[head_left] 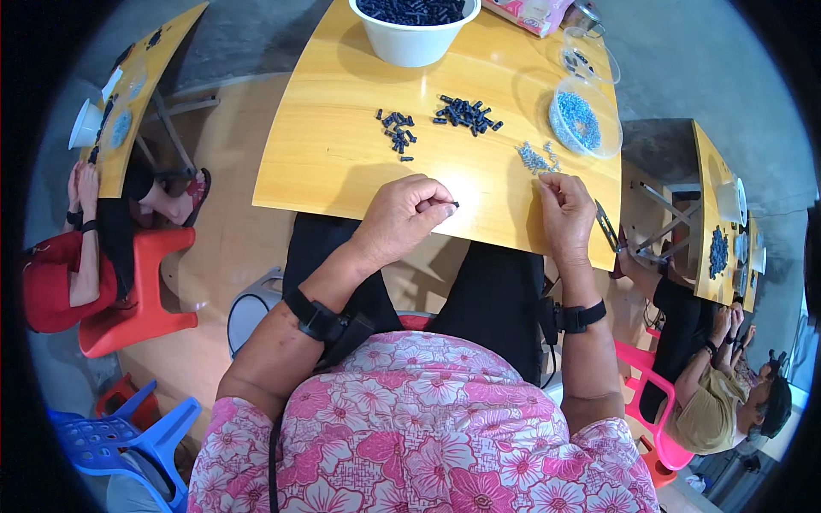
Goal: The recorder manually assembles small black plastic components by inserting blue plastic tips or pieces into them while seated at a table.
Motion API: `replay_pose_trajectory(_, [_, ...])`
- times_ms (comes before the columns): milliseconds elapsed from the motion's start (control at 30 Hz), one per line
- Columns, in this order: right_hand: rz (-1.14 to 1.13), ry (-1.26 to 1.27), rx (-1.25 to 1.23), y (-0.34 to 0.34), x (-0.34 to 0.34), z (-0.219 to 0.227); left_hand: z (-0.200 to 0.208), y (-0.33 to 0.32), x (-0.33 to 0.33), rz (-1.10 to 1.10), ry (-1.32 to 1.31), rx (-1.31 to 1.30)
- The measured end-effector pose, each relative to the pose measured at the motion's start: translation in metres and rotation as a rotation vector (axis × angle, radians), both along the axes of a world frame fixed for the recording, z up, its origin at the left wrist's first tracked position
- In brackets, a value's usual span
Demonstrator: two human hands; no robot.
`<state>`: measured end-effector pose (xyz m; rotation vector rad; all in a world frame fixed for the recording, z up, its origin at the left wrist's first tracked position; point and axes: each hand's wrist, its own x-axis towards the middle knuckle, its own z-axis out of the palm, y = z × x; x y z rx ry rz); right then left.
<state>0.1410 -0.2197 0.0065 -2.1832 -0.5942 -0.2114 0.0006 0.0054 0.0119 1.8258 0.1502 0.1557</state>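
Note:
Over the near edge of the table, my left hand [402, 214] is closed, pinching a small black plastic piece [455, 204] between thumb and forefinger. My right hand [566, 215] has its fingertips pressed together just below a scatter of tiny translucent blue pieces [534, 158]; whatever is in that pinch is too small to make out. Beyond the left hand lie two loose groups of short black plastic parts, a smaller group [398, 131] and a denser pile [466, 114]. A clear round tub [614, 141] of the blue pieces stands past the right hand.
A white bowl [409, 44] full of black parts stands at the far side of the yellow table [316, 111]. A slim black tool [607, 227] lies at the right edge. A pink packet [532, 13] is at the back. Other people sit at tables on both sides.

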Motion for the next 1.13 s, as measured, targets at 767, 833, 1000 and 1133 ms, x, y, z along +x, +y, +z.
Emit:
replay_pose_trajectory(767, [0.0,0.066,0.021,-0.003,0.005,-0.006,-0.001,0.0,-0.001,-0.004,-0.006,0.032])
replay_pose_trajectory(833, [0.044,0.027,-0.064,0.002,0.004,0.003,0.0,0.001,-0.002,-0.003,-0.011,0.027])
replay_pose_trajectory(1000, [0.142,-0.117,-0.217,0.019,0.007,0.011,0.0,0.0,-0.001,-0.006,0.007,0.014])
replay_pose_trajectory(1133, [0.125,-0.141,-0.325,0.029,0.004,0.018,-0.004,0.001,-0.001,-0.016,-0.021,-0.026])
